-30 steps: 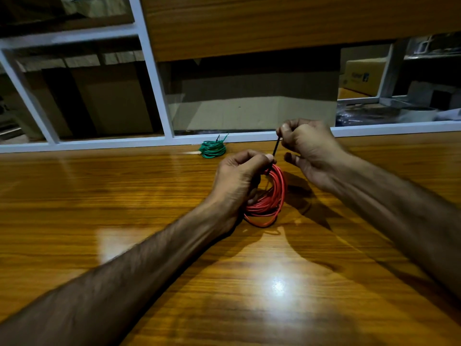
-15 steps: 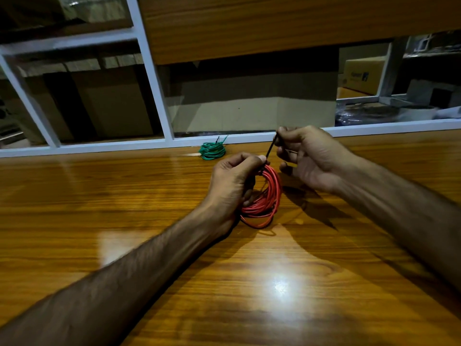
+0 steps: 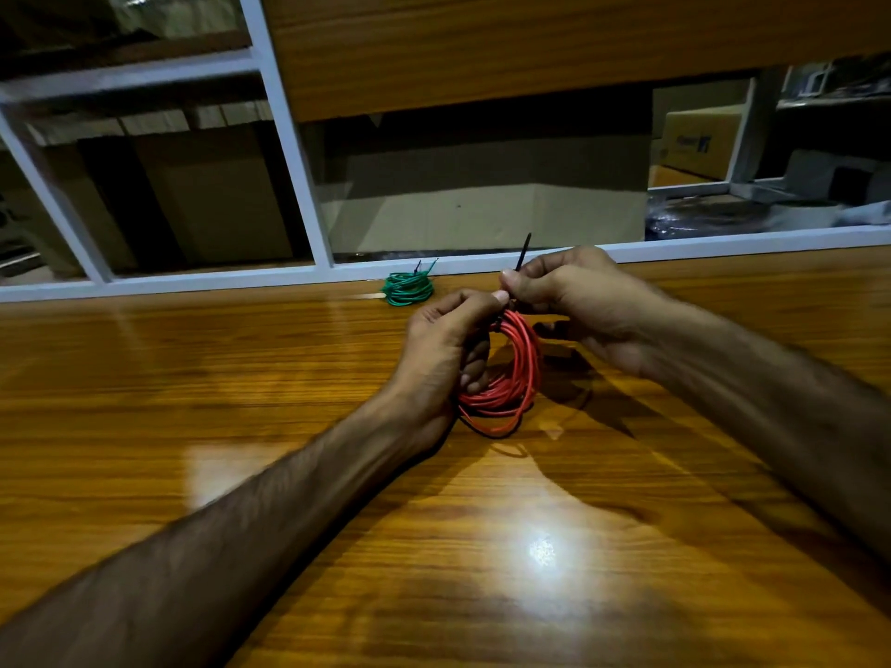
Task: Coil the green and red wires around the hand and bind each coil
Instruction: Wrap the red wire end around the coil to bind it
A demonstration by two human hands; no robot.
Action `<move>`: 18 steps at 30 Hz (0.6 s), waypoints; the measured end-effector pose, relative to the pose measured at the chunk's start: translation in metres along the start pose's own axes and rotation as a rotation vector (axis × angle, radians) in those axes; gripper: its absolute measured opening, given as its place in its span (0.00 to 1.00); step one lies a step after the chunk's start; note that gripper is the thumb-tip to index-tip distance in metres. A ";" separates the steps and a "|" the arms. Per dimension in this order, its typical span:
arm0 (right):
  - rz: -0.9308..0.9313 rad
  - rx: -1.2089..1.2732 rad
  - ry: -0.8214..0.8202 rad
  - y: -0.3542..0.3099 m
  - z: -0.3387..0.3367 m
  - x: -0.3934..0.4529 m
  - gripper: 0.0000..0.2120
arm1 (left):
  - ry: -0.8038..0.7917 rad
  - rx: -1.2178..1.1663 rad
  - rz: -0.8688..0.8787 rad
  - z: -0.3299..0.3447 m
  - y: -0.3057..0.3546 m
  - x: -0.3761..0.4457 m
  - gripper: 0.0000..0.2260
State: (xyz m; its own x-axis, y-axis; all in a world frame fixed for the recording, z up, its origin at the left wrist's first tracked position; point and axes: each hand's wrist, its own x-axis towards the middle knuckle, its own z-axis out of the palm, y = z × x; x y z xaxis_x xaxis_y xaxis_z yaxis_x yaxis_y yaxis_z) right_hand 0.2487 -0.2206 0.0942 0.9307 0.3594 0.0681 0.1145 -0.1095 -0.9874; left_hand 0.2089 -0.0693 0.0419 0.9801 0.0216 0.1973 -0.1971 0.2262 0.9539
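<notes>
Since the frame 0.5 s ago the right hand (image 3: 573, 294) has closed in on the left hand (image 3: 448, 349), so their fingertips now nearly meet over the top of the red coil (image 3: 513, 373), and the black tie (image 3: 523, 250) stands more upright, its free tail poking up above the right thumb and forefinger that pinch it. The left hand is curled round the coil's near side, thumb pressed at the top where the tie wraps, holding the loops upright with their lower edge on the tabletop (image 3: 241, 378).

The red wire looks light and springy: its loops will likely fan apart if the left hand's hold loosens, so the bundle is best held right beside the tie. The tie itself seems thin and stiff enough to pull by its tail.

The green coil (image 3: 407, 287) lies well apart at the tabletop's far edge, apparently bound already, with 2 short ends sticking up.
</notes>
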 end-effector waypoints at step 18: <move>-0.014 -0.155 -0.166 -0.007 -0.017 0.001 0.07 | 0.010 -0.062 -0.057 -0.001 0.001 -0.002 0.08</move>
State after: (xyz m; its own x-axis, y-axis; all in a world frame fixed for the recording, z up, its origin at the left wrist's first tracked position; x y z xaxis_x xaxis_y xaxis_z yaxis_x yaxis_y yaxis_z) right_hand 0.2552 -0.2351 0.1032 0.8602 0.5080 0.0450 0.1916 -0.2401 -0.9517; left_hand 0.2071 -0.0677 0.0425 0.9899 0.0167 0.1407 -0.1395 0.2873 0.9476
